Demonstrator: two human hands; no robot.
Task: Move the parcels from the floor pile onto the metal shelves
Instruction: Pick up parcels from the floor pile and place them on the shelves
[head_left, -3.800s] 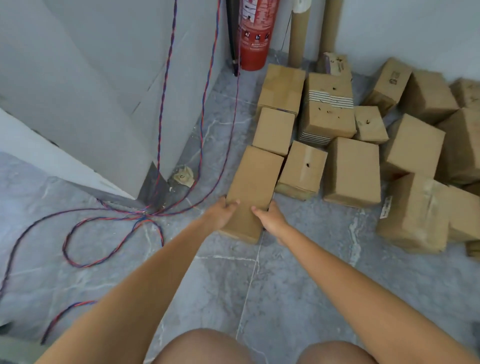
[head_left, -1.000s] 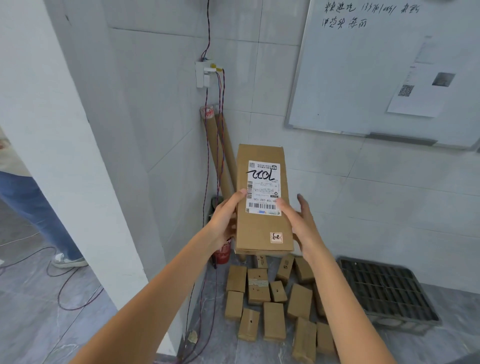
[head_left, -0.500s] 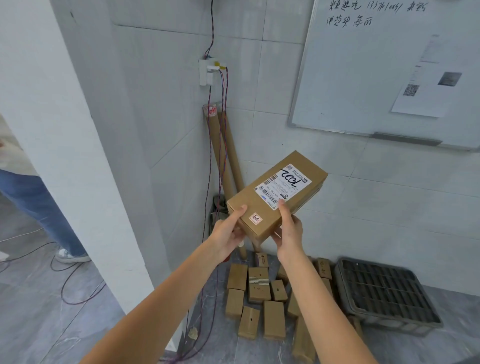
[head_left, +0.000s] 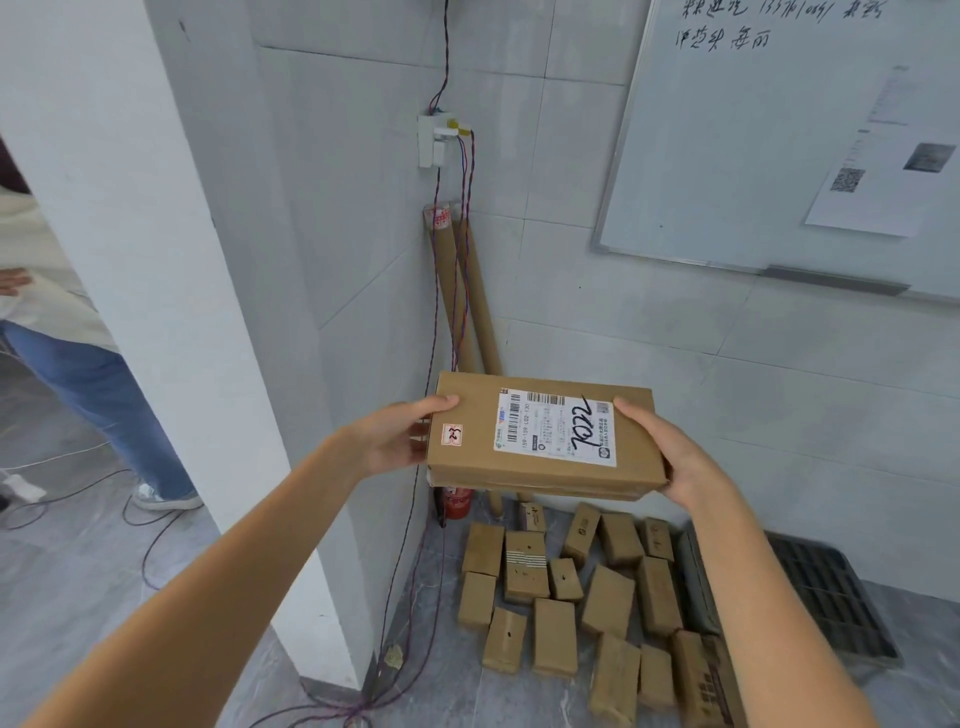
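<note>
A flat brown cardboard parcel (head_left: 467, 457) with a white shipping label lies crosswise in front of me at chest height. My left hand (head_left: 395, 439) grips its left end and my right hand (head_left: 670, 457) grips its right end. Below, on the grey floor by the wall, lies the pile of several brown parcels (head_left: 571, 592). No metal shelf is in view.
A white pillar (head_left: 156, 312) stands at my left with another person's leg (head_left: 98, 395) behind it. Red-blue cables (head_left: 441, 519) hang down the corner beside cardboard tubes (head_left: 457, 291) and a red fire extinguisher (head_left: 457, 501). A dark floor grate (head_left: 826, 592) and whiteboard (head_left: 753, 130) are at right.
I lifted the parcel off the floor pile and stood up. Over the last second I turned it from upright to lying crosswise, with one hand on each end.
</note>
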